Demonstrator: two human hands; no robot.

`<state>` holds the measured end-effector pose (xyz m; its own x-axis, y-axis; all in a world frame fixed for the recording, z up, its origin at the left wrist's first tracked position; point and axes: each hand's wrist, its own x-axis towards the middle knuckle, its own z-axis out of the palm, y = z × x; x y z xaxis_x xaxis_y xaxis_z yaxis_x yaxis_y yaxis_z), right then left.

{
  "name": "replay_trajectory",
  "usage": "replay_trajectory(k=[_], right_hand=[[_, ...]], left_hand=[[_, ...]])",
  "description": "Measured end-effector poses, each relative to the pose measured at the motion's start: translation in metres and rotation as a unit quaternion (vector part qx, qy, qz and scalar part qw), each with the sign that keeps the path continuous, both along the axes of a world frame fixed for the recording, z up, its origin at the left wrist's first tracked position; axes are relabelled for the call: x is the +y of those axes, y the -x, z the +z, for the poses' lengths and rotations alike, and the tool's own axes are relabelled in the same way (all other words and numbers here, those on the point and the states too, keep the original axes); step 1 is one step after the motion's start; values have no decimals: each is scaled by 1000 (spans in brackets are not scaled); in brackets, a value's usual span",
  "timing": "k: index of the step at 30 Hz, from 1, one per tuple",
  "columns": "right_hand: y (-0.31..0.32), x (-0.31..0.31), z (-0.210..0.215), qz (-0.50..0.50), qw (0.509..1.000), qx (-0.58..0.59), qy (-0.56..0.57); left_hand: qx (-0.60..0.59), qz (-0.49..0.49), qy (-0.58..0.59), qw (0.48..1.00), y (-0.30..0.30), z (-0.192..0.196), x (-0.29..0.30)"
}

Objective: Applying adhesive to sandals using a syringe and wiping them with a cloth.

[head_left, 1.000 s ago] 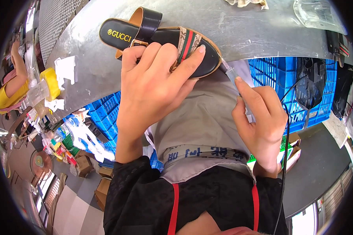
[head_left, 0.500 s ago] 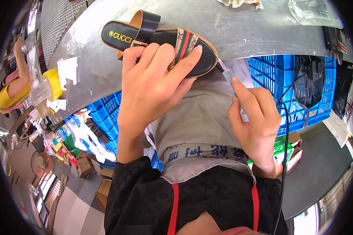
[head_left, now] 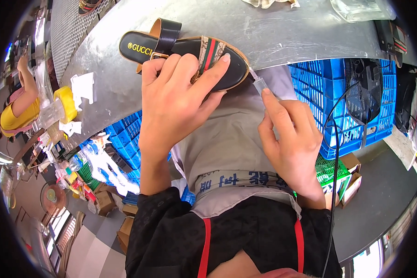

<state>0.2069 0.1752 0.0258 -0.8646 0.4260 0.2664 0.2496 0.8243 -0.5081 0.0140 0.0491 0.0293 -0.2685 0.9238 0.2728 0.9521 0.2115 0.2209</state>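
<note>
My left hand is closed around a black slide sandal, a finger reaching over its toe end. The sandal has a black buckled strap, a second patterned strap with a green and red stripe, and a tan edge. It rests partly on the metal table, toe overhanging the near edge above my lap. In my right hand is a slim tool with a translucent handle and thin tip, pinched between the fingers. The tip meets, or nearly meets, the rim of the sole at the toe. Its exact kind is unclear.
The curved metal table carries a glass container at the far right and a yellow tape roll at the left. Blue crates stand below its edge. A black cable hangs right of my arm. Another person is at the far left.
The sandal and both hands have shifted slightly to the left. The tool's tip stays by the toe rim, and both grips look the same.
</note>
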Motion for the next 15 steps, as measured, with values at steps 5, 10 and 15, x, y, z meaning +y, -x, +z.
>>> replay_trajectory(k=[5,10,15], right_hand=[[0,-5,1,-8,1000,-14,-4],[3,-10,5,-20,999,-33,-13],[4,-12,9,-20,998,-47,-37]], left_hand=[[-1,-1,2,1000,-1,0,0],[-7,-2,-5,1000,0,-1,1],[-5,-1,0,1000,0,1,0]])
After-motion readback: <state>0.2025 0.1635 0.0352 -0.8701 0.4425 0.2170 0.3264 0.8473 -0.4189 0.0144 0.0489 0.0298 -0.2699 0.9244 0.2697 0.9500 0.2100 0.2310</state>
